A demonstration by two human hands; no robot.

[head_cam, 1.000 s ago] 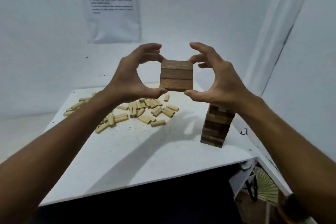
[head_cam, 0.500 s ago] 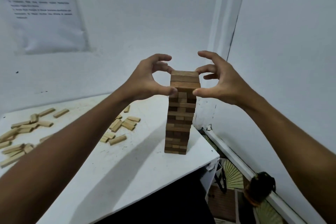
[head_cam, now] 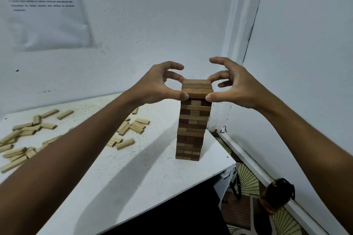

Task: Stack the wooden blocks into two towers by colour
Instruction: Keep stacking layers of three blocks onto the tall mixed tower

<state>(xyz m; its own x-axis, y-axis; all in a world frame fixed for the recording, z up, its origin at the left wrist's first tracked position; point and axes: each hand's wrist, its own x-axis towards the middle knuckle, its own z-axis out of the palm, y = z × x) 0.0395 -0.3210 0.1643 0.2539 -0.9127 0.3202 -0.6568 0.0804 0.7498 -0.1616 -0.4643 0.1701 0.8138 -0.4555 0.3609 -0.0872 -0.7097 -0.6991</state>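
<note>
On the desk (head_cam: 133, 173), the dark tower (head_cam: 192, 128) stands at 3 o'clock from the pale blocks (head_cam: 131, 129); the top layer (head_cam: 197, 88) (long axis left-right) is pinched between left hand (head_cam: 154, 86) and right hand (head_cam: 236, 85) fingers.

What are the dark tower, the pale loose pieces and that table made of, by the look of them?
Dark tower: wood, judging by grain lines on its top blocks; brown, matte, perhaps stained.
Pale blocks: likely the same sort of wood left unstained, light tan, dull finish.
Table: a smooth white board, painted or laminated, I cannot tell which; its surface is speckled with dark scuffs.
</note>
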